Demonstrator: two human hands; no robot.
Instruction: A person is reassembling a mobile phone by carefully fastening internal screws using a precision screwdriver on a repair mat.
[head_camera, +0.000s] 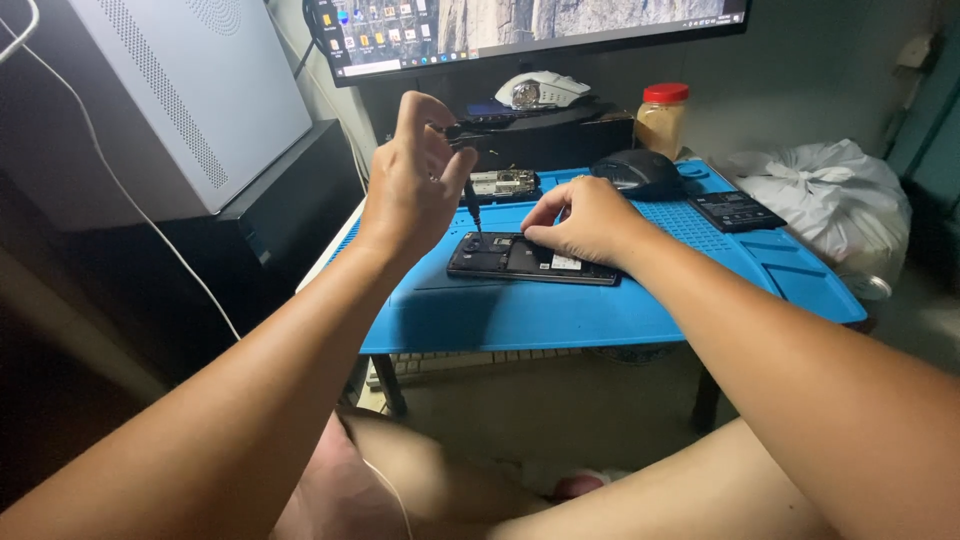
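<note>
Phone (530, 258): back off, flat on blue mat (600, 310), mid-table. Screwdriver (470, 205): upright, tip at phone's top corner, pinched in left hand (415, 185). Right hand (590, 222): fingers curled, pressing phone steady. Best kept vertical, light pressure. Mouse (640, 172), jar (662, 118) behind.

1. Opened phone (530, 259): black, back cover off, dark inner parts and a white label showing, lying flat, frame centre.
2. Screwdriver (470, 203): thin, dark, near upright, tip on the phone's upper left corner.
</note>
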